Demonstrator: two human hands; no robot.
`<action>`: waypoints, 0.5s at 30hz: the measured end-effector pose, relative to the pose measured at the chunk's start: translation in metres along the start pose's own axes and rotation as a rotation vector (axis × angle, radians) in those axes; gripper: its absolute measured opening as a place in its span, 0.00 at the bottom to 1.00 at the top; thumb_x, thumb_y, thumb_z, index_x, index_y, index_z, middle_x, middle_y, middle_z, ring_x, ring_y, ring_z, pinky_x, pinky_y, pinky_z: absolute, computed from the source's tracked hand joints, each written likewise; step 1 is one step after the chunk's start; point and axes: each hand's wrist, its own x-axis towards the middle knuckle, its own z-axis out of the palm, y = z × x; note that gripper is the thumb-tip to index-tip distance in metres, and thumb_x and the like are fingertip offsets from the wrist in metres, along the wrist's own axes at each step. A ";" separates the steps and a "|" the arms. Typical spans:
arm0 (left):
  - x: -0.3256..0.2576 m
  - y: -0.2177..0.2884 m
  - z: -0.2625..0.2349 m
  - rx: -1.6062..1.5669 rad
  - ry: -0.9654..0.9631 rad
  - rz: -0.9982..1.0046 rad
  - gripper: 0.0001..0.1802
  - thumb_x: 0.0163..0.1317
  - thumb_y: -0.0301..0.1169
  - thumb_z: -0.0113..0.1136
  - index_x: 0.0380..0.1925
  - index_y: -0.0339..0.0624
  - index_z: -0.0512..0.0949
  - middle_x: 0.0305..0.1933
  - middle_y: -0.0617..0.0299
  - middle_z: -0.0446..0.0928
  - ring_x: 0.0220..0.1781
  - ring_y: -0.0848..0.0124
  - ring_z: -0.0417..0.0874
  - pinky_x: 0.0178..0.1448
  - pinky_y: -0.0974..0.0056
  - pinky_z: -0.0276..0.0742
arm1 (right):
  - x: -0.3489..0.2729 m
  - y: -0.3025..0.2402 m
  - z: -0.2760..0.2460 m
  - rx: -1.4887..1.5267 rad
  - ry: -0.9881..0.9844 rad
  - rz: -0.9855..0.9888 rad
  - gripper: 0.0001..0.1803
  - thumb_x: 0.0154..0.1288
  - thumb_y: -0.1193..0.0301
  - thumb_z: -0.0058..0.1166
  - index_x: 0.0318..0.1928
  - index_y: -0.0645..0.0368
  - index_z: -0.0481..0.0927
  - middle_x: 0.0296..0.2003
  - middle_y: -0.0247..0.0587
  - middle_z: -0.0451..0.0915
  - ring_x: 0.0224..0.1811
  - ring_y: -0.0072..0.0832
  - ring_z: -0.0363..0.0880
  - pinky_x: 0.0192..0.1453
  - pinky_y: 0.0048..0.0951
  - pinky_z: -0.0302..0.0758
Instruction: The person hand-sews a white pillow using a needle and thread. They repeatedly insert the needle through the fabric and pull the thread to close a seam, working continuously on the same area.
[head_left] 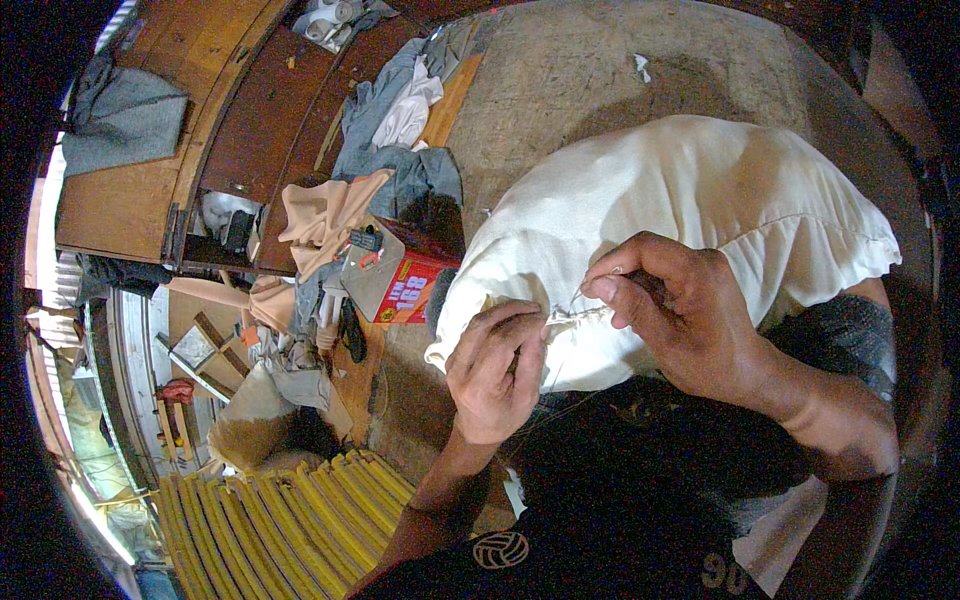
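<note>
A large piece covered in white cloth (640, 210), rounded and stuffed-looking like a cushion, lies across my lap. My left hand (495, 372) is closed at its near edge, fingertips pinching the cloth beside a gathered dark seam (578, 316). Just to the right, my right hand (685, 315) pinches a thin needle (577, 296) between thumb and forefinger, its tip close to that seam. Fine thread trails down from the seam over my dark clothing. What lies under my curled left fingers is hidden.
Left of the cushion stands a red and grey box-shaped can (405, 285) with small items on top. Peach cloth (335, 220) and blue-grey fabric (400, 165) are heaped beyond it. A yellow slatted surface (280, 520) is at lower left, wooden cabinets (240, 130) at upper left.
</note>
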 end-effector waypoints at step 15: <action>0.000 0.002 0.003 -0.005 -0.012 0.002 0.09 0.57 0.15 0.68 0.38 0.34 0.84 0.43 0.49 0.85 0.44 0.57 0.89 0.49 0.59 0.84 | 0.009 0.017 0.006 0.067 -0.073 -0.069 0.09 0.75 0.68 0.55 0.39 0.62 0.80 0.28 0.46 0.82 0.28 0.33 0.83 0.35 0.36 0.78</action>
